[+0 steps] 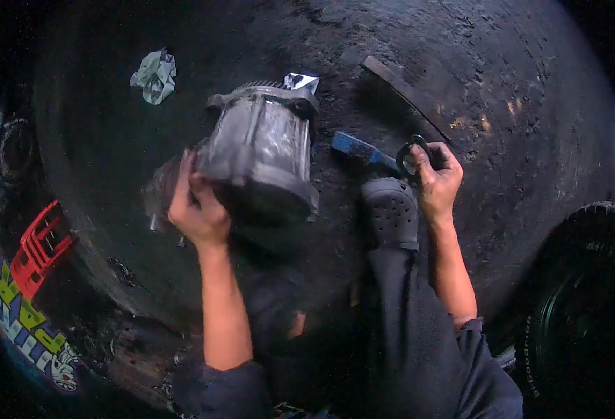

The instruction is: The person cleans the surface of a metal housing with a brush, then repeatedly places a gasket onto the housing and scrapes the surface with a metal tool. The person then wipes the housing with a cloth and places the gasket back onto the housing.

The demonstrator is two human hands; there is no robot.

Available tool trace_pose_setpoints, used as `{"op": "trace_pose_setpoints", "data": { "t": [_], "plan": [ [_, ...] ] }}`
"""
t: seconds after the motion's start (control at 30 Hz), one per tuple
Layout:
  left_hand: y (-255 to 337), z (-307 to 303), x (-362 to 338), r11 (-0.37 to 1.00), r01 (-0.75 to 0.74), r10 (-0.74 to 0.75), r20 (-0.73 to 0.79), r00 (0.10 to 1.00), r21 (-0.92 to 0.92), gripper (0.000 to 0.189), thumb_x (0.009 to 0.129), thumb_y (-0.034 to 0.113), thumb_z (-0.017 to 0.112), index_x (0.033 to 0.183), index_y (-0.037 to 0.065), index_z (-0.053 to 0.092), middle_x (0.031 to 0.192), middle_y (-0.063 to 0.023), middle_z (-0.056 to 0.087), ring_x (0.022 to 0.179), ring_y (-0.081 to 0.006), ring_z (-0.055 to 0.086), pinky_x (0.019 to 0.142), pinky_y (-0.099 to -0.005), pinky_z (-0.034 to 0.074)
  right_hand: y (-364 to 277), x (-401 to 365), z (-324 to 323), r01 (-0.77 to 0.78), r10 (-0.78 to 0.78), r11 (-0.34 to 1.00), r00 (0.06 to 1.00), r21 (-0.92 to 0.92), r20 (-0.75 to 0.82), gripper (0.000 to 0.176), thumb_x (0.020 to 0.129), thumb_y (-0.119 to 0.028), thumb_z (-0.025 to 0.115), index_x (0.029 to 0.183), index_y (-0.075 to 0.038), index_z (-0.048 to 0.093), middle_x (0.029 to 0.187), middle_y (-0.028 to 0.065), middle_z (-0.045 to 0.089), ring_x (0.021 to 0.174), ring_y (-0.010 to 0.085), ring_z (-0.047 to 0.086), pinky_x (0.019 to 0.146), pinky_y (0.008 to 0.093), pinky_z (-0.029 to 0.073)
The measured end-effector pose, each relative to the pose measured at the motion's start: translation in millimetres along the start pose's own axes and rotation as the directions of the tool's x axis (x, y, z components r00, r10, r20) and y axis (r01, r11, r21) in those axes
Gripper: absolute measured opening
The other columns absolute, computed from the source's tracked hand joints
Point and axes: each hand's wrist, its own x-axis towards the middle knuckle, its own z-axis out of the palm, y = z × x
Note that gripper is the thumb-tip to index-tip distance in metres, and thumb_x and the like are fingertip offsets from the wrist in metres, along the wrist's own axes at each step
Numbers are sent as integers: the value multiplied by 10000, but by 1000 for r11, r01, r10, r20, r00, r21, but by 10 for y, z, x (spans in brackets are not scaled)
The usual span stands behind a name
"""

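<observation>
A grey cast-metal housing (255,143), roughly cylindrical with flanged ends and gear-like teeth at its top, leans in the middle of the head view; its lower end is blurred. My left hand (201,209) is against its lower left side, fingers closed along the metal. Between the thumb and fingers of my right hand (437,174) is a dark ring (411,155), held upright. Just left of that ring lies a blue bar-like piece (363,149), its near end close to the ring. Another metal part (157,195) shows partly behind my left hand.
A long flat metal bar (402,91) lies beyond my right hand. Crumpled paper (155,77) is at far left, and a small white-and-black scrap (302,82) behind the housing. My dark clog (390,209) stands between my hands. A red plastic frame (40,248) and a tyre (566,314) flank the floor.
</observation>
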Motion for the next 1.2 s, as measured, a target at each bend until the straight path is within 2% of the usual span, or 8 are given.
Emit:
{"op": "trace_pose_setpoints", "data": {
  "t": [0.2,0.5,0.57,0.77,0.97,1.03,1.1,1.2],
  "plan": [
    [-243,127,-569,957,-286,291,-171,941,52,539,910,306,290,1132,-92,579,1183,-260,569,1107,-422,541,980,-465,386,20,-72,98,-36,34,998,999,53,41,137,838,-99,672,800,14,604,704,-2,585,653,62,497,587,216,401],
    [-166,48,-610,977,-214,212,-88,973,-12,572,864,307,365,1213,-128,492,1259,-308,488,1181,-435,476,1020,-455,339,-284,-136,302,-28,10,991,990,132,137,119,841,-96,655,808,9,608,712,0,583,668,63,496,603,225,411],
    [-146,25,-498,973,-227,223,-96,970,-35,594,857,309,380,1231,-145,462,1275,-321,466,1191,-437,465,1024,-442,334,-422,-91,425,128,-133,991,971,36,197,118,826,-94,659,797,9,611,706,4,585,668,68,498,609,225,416],
    [-75,-119,-229,994,-30,57,263,963,-105,570,874,263,391,1280,-137,407,1301,-309,447,1217,-417,442,1032,-409,314,-606,281,879,237,-245,969,909,66,337,177,823,-156,647,829,20,628,643,119,599,579,118,524,566,276,437],
    [-178,-85,-323,989,-117,137,243,960,-93,521,885,263,386,1228,-121,470,1228,-290,516,1182,-425,469,1022,-422,325,-507,322,1002,296,-197,949,826,-108,529,200,800,-84,617,978,-1,656,835,190,662,728,194,651,685,303,490],
    [-178,-60,-348,982,-176,188,235,954,-70,515,879,255,387,1217,-122,480,1219,-293,520,1174,-431,474,1021,-430,326,-398,303,990,149,-205,978,814,145,543,213,792,-59,624,998,-7,649,860,193,660,775,267,664,702,320,498],
    [-190,-49,-355,982,-176,186,237,954,-62,507,875,248,394,1209,-121,488,1210,-291,527,1167,-430,479,1017,-428,332,-368,279,986,215,-295,950,853,225,430,233,778,-35,630,1011,-22,642,868,193,653,804,310,658,704,326,504],
    [-185,-63,-321,986,-152,164,223,961,-68,491,869,235,405,1196,-118,503,1195,-286,539,1156,-428,491,1009,-422,342,-568,314,855,397,-359,918,827,2,433,209,754,-45,640,962,-32,648,862,177,654,807,311,658,700,326,506]
  ]
}}
